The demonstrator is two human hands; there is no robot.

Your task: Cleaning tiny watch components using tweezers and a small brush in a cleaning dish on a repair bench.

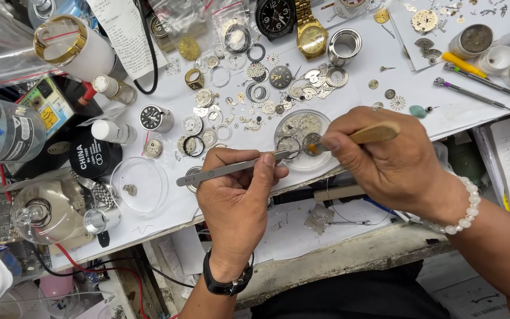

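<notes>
Head view is looking straight down on a cluttered watch bench, where the left hand (237,195) is pinching a pair of steel tweezers (231,168) between thumb and fingers, the tips reaching toward two o'clock to pin a small round watch part (311,143) in place. The right hand (385,156) is gripping a wooden-handled brush (361,136) like a pen, its bristles touching that same part, seemingly so the tweezers are steadying the piece while the brush is working over it. Both are meeting over a shallow clear dish (295,124) at about twelve o'clock from the left hand, which is holding other movement pieces and probably keeping loose bits from rolling off. Scattered gears and rings (249,94) are lying farther out at eleven o'clock on the white work mat (349,88), with a gold wristwatch (312,36) near the top edge. An empty clear lid (140,184) is sitting at nine o'clock from the left hand, and screwdrivers (473,82) are resting at one o'clock from the right hand, within reach.
</notes>
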